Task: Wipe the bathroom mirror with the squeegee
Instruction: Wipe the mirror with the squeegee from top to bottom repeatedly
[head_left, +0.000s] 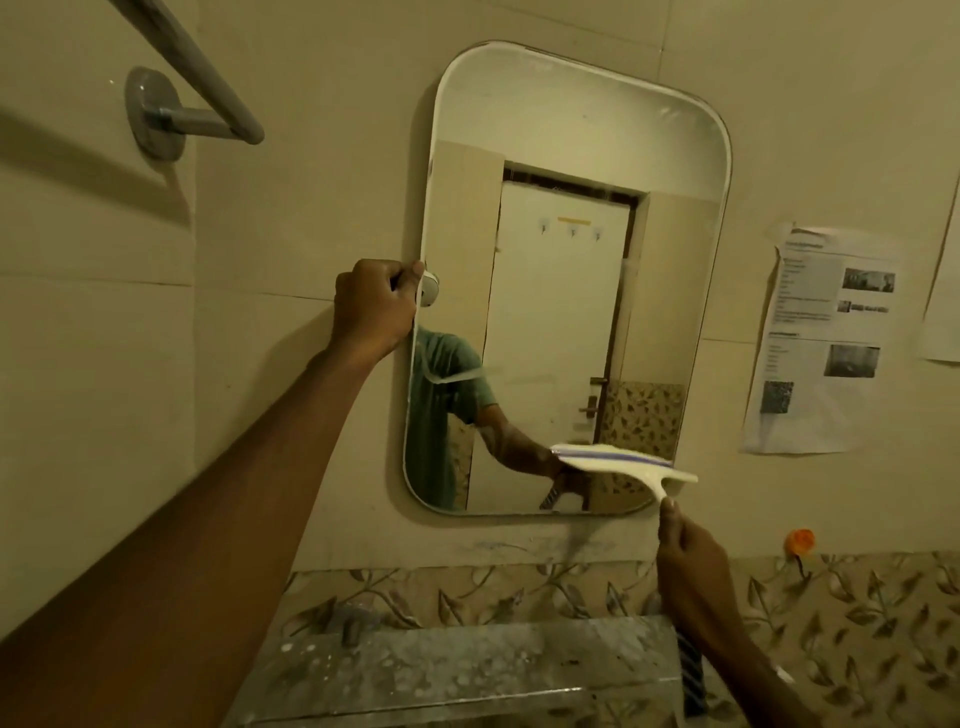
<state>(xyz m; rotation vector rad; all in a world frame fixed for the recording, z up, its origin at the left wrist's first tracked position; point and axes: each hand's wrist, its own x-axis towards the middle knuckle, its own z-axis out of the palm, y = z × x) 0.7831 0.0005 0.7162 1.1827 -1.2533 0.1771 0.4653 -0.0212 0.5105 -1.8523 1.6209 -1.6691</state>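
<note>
Mirror (571, 130) fixed on tiled wall, rounded corners, taken as landmark. Left hand (371, 309) at mirror's left edge, mid-height, fingers curled tight round edge and small white fitting there. Squeegee (623, 464) at mirror's lower right, blade against glass, tilted slightly. Right hand (688, 564) below mirror's lower right corner, clamped round squeegee handle. Towel rail (192, 73) up left of mirror. Paper notice (826, 338) right of mirror. Shelf (467, 670) below mirror.

Bare forearms; the mirror reflects a green short-sleeved shirt (441, 364)
</note>
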